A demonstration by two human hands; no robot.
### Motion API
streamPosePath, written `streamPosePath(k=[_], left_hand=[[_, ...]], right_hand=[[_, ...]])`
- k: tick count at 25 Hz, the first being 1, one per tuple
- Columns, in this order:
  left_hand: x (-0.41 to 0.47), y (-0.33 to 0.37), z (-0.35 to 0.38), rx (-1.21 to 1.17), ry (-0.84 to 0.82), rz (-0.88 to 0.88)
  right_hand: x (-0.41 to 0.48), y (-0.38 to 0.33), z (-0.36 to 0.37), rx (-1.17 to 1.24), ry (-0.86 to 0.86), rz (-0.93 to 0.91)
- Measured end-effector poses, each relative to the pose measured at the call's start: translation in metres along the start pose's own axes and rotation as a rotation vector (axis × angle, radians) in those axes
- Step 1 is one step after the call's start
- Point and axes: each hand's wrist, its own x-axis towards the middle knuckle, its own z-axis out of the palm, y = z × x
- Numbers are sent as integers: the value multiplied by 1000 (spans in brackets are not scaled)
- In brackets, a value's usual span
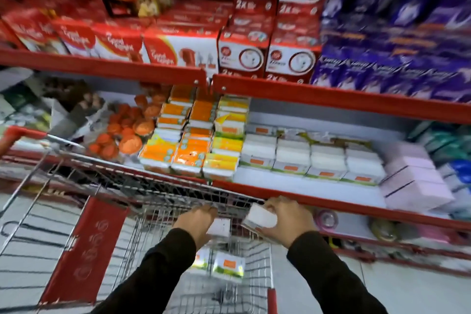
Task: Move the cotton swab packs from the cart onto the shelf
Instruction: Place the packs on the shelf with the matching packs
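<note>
A wire shopping cart (158,194) with red trim stands against the red shelf (318,201). Two white cotton swab packs with green and orange labels (228,266) lie in the cart's bottom. My right hand (285,219) is shut on a white pack (260,219) at the cart's right rim, just below the shelf edge. My left hand (197,222) reaches down inside the cart and grips another white pack (219,228), partly hidden by my fingers. Rows of matching white packs (313,158) stand on the shelf above.
Orange and yellow packs (193,140) fill the shelf left of the white rows, with orange round tubs (127,132) further left. Pink boxes (413,181) sit to the right. Red and purple boxes crowd the upper shelf (254,58). Bare shelf shows in front of the white rows.
</note>
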Motion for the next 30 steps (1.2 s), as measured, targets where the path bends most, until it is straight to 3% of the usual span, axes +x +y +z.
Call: streamPosePath(k=[8, 11, 24, 30], left_hand=[[49, 83, -102, -21, 204, -25], [79, 88, -113, -41, 228, -84], [140, 86, -84, -59, 199, -100], [108, 74, -67, -214, 349, 40]], right_hand=[[28, 62, -86, -54, 182, 48], [51, 69, -87, -98, 153, 60], [103, 74, -51, -178, 65, -11], [78, 67, -43, 1, 157, -15]])
